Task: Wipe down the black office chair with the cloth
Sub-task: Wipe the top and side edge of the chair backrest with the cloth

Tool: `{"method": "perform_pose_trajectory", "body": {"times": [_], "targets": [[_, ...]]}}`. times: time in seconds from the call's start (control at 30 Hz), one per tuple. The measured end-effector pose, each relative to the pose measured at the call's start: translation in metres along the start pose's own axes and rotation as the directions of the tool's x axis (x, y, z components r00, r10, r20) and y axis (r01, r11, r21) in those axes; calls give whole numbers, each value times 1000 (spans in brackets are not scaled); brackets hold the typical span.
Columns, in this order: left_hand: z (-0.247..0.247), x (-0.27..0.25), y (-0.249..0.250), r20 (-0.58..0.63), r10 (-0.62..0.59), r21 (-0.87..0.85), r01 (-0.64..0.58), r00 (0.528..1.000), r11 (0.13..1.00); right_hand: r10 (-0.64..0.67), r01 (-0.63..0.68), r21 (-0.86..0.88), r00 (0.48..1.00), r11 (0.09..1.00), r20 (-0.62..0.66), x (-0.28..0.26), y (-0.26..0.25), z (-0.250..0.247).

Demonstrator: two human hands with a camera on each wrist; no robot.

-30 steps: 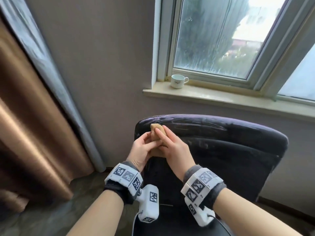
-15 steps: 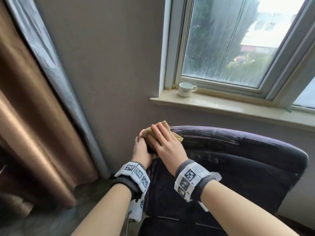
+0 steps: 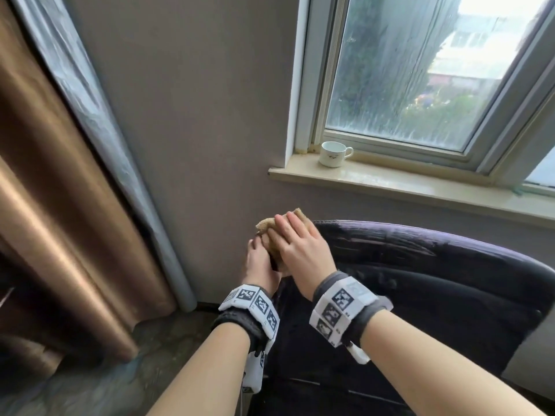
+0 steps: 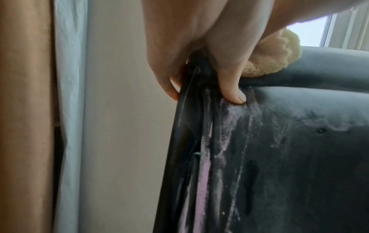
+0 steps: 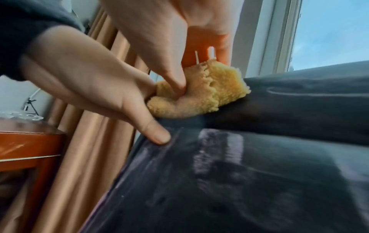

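Your right hand lies flat-fingered on the yellow cloth, pressing it onto the chair back's top corner, at 12 o'clock from your wrists. Your left hand clamps its grip round that corner's edge, thumb in front
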State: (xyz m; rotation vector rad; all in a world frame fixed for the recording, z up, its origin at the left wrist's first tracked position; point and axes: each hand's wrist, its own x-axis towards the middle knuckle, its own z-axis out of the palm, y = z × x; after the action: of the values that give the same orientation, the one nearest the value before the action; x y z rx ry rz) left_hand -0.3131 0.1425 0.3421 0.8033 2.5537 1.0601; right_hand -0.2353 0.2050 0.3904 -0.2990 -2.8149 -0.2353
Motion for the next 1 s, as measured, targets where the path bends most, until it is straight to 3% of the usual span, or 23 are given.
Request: {"method": "perform_pose_trajectory", "body": {"times": [0.07,0.2,0.27,0.37,0.43,0.47,0.53,0.63,0.77,0.9,1.0], "targets": [[-2,1,1,-4,-10,-75,10,1000,997,7,-7,-2,999,1000,-39,-4,18,-5],[-2,-3,4,0,9,-100,-9,1000,995,205,-197,116,977,973,-64,-14,49,-14],[-4,-5,8,-14,28,-52,-28,1000,998,244,-229,130,963,965,-113,-17,51,-16],[-5,-4,17,-78,211,224,-190,974,956,134,-142,-19,962,990,-239,-18,34,-11],[-1,-3,24,-70,368,322,-328,927,888,39,-60,-84,972,995,-230,-22,28,3],[2,-4,27,-43,390,333,-355,920,873,13,-37,-108,976,993,-219,-26,30,10],[6,-4,31,-14,386,355,-356,922,864,-26,-6,-146,976,989,-218,-33,39,21],[7,0,30,-70,418,516,-326,906,792,-72,33,-149,960,988,-269,-41,58,22],[4,3,29,-121,472,642,-294,873,708,41,-75,-99,951,992,-307,-67,89,15],[3,-3,45,38,452,676,-356,891,645,231,-242,19,899,970,-372,-98,122,4],[19,-11,71,144,488,674,-446,861,589,193,-183,64,898,981,-396,-85,116,1]]}}
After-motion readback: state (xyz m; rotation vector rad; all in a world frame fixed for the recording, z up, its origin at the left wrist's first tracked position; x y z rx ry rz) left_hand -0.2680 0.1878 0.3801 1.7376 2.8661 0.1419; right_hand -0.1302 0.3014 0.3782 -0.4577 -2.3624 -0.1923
